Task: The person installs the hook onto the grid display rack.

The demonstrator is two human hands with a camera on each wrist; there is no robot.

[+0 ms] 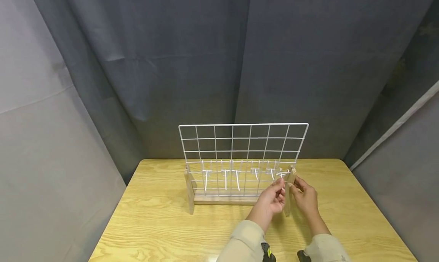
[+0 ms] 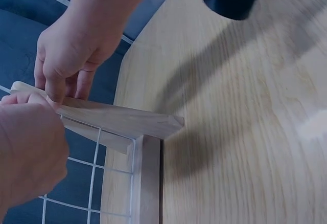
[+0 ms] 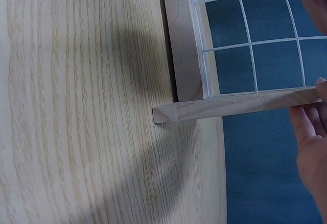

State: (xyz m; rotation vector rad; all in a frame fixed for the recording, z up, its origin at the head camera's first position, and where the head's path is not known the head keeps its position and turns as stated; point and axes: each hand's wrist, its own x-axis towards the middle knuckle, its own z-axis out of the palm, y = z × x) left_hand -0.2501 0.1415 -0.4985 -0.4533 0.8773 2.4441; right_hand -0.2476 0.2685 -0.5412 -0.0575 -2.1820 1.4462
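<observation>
A white wire grid (image 1: 240, 150) stands upright in a wooden stand with a flat base bar (image 1: 226, 202). Several white hooks (image 1: 225, 180) hang in a row along its lower part. At the grid's right end my left hand (image 1: 271, 201) pinches a white hook between thumb and finger, and its fingers cover most of that hook. Beside it my right hand (image 1: 306, 199) grips the stand's right wooden upright (image 3: 245, 104), thumb on the near side and fingers round the outer side. Both hands meet close together at the upright's top in the left wrist view.
The stand's left wooden upright (image 1: 189, 193) is at the other end of the grid. Everything rests on a light wood-grain table (image 1: 147, 224). Grey curtains (image 1: 192, 64) hang behind it, with pale panels (image 1: 41, 147) at the sides.
</observation>
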